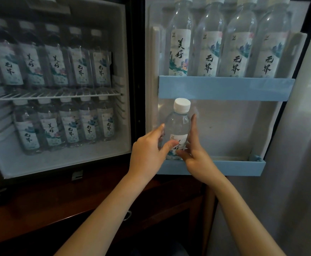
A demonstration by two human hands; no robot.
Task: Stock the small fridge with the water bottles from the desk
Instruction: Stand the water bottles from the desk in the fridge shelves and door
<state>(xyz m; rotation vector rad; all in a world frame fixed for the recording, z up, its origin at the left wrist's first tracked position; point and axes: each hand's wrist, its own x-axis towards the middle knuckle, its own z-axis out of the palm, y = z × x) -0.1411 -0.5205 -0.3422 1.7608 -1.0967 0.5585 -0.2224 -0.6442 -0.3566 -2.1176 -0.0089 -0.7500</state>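
A clear water bottle (178, 124) with a white cap and a pale printed label stands upright at the left end of the lower door shelf (243, 168) of the open small fridge. My left hand (147, 152) grips its left side, thumb across the label. My right hand (195, 154) holds its right side, index finger straight up along the bottle. Several like bottles fill the upper door shelf (225, 87). More stand in rows on the wire rack (58, 94) and on the fridge floor (68, 159).
The fridge sits in a dark wooden cabinet (58, 209) with a drawer pull (127, 215) below. To the right of the bottle, the lower door shelf holds nothing. A pale wall or curtain (298, 163) rises at the right, beside the open door.
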